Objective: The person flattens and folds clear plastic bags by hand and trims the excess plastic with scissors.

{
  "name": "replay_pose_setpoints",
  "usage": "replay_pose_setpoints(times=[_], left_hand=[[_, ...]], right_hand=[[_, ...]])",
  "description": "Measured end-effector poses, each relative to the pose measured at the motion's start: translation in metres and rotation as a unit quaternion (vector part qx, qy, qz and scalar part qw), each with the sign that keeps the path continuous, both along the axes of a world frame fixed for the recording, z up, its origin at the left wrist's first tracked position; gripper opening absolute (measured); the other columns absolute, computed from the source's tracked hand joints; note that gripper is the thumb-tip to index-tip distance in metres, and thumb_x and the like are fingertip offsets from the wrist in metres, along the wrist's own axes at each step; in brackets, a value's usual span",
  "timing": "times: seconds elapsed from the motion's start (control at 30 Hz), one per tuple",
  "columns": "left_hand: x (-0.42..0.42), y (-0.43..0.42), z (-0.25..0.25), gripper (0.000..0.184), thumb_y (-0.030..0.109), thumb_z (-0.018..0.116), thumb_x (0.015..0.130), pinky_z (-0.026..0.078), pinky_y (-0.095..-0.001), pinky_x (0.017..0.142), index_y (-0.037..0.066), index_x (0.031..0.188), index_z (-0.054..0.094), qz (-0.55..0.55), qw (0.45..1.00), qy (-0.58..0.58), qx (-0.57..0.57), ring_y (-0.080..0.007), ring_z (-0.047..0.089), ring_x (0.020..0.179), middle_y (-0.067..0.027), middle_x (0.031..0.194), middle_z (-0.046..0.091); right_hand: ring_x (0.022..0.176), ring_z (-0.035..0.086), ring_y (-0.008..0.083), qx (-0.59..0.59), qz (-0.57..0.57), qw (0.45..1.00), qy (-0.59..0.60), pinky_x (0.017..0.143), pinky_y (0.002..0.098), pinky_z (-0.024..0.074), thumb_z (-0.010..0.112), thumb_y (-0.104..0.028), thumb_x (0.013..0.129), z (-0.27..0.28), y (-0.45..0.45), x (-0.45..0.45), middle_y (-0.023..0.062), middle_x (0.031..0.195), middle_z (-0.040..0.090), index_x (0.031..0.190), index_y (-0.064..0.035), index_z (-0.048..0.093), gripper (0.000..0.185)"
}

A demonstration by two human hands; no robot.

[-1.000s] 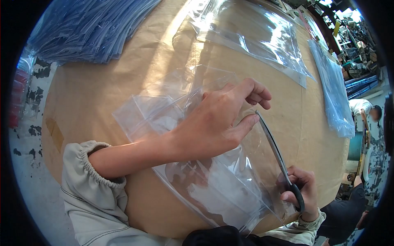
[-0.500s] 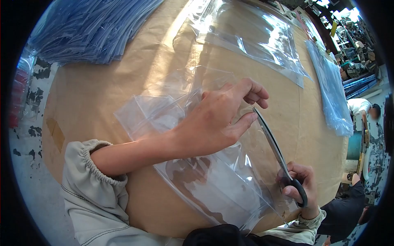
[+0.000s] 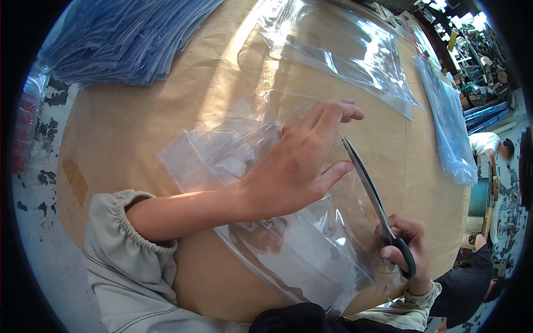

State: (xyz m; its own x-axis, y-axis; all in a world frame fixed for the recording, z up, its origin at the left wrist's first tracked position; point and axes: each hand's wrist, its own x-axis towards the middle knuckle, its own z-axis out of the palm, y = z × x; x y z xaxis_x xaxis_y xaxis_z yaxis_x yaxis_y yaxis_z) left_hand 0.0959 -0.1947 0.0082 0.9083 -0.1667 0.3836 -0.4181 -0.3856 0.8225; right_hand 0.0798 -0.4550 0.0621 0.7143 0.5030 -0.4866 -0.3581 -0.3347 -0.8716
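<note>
My left hand (image 3: pixel 294 166) has opened wider than before: the thumb has dropped away from the fingers, which now reach straighter over the clear plastic (image 3: pixel 316 255). My right hand (image 3: pixel 408 244) still grips the scissors (image 3: pixel 369 188) by their black handles, the tip now above my left thumb, in the gap. The plastic lies beneath my left hand on the brown-covered table (image 3: pixel 122 144), the bluish stack (image 3: pixel 122 44) unmoved beyond.
</note>
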Motion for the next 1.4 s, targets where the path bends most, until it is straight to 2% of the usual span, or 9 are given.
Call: replay_pose_setpoints(times=[0.17,0.47,0.77,0.87,0.97,1.0,1.17,1.3,1.4], left_hand=[[0.000,0.000,-0.003,0.058,0.006,0.067,0.078,0.033,-0.0402,0.104,0.004,0.129,0.038,-0.005,1.000,-0.020,-0.002,-0.0351,0.040,0.127,-0.0190,0.135,0.041],[0.000,-0.001,-0.005,0.058,0.005,0.066,0.078,0.034,-0.0422,0.103,0.004,0.129,0.038,-0.009,1.000,-0.023,-0.017,-0.0368,0.041,0.126,-0.0200,0.134,0.042],[-0.001,-0.001,-0.005,0.058,0.003,0.065,0.077,0.034,-0.0416,0.103,0.004,0.129,0.037,-0.003,1.000,-0.022,-0.007,-0.0365,0.041,0.125,-0.0194,0.133,0.043],[0.000,0.000,-0.005,0.059,0.003,0.065,0.077,0.035,-0.0409,0.103,0.004,0.129,0.037,-0.006,1.000,-0.020,-0.004,-0.0361,0.042,0.124,-0.0188,0.133,0.043],[-0.001,0.000,-0.003,0.054,0.003,0.064,0.078,0.037,-0.0404,0.101,0.004,0.127,0.040,-0.001,1.000,-0.015,-0.009,-0.0361,0.043,0.123,-0.0185,0.133,0.043],[-0.001,-0.001,-0.003,0.050,0.002,0.063,0.079,0.037,-0.0404,0.100,0.004,0.124,0.043,0.004,1.000,-0.022,0.005,-0.0359,0.043,0.122,-0.0184,0.132,0.043],[-0.006,-0.004,-0.005,0.029,0.001,0.060,0.080,0.041,-0.0408,0.095,0.005,0.109,0.055,0.024,0.988,-0.072,0.135,-0.0354,0.047,0.118,-0.0177,0.129,0.045],[-0.005,-0.005,-0.005,0.024,0.000,0.060,0.080,0.043,-0.0403,0.092,0.004,0.103,0.057,0.031,0.986,-0.071,0.149,-0.0348,0.050,0.116,-0.0168,0.126,0.046],[-0.004,-0.006,-0.005,0.023,0.000,0.059,0.080,0.044,-0.0397,0.092,0.004,0.103,0.058,0.036,0.983,-0.083,0.162,-0.0346,0.051,0.115,-0.0164,0.125,0.047]], right_hand=[[0.050,0.042,0.0022,-0.026,0.002,0.999,-0.029,0.046,0.0184,0.0260,0.080,-0.014,0.075,-0.002,0.003,0.001,-0.0015,0.058,0.053,0.094,0.0049,0.058,0.035],[0.054,0.044,0.0012,-0.070,-0.005,0.996,-0.064,0.048,0.0175,0.0276,0.085,-0.016,0.069,-0.001,0.003,0.004,-0.0018,0.061,0.056,0.092,0.0036,0.059,0.040],[0.050,0.034,-0.0004,-0.111,-0.006,0.985,-0.131,0.046,0.0193,0.0176,0.086,-0.020,0.068,-0.009,-0.004,0.004,-0.0074,0.055,0.044,0.090,0.0012,0.059,0.041],[0.047,0.037,-0.0002,-0.108,-0.017,0.986,-0.128,0.043,0.0185,0.0205,0.084,-0.023,0.070,-0.009,-0.008,0.008,-0.0069,0.055,0.045,0.092,0.0010,0.058,0.042],[0.045,0.042,0.0013,-0.053,-0.053,0.989,-0.130,0.040,0.0185,0.0257,0.081,-0.026,0.074,-0.009,-0.013,0.019,-0.0055,0.055,0.048,0.095,0.0012,0.057,0.041],[0.044,0.047,0.0033,-0.058,-0.061,0.986,-0.142,0.038,0.0191,0.0299,0.078,-0.028,0.077,-0.012,-0.021,0.023,-0.0038,0.057,0.052,0.100,0.0005,0.055,0.043],[0.047,0.048,0.0029,-0.162,-0.138,0.940,-0.268,0.042,0.0189,0.0308,0.074,-0.019,0.080,-0.019,-0.030,0.036,-0.0020,0.058,0.055,0.105,-0.0045,0.053,0.036],[0.051,0.048,0.0020,-0.196,-0.150,0.912,-0.326,0.045,0.0190,0.0317,0.072,-0.013,0.081,-0.025,-0.040,0.039,-0.0006,0.058,0.057,0.099,-0.0069,0.051,0.028],[0.050,0.051,0.0059,-0.306,-0.118,0.844,-0.424,0.046,0.0222,0.0350,0.072,-0.010,0.079,-0.018,-0.030,0.031,0.0034,0.057,0.058,0.094,-0.0049,0.050,0.027]])
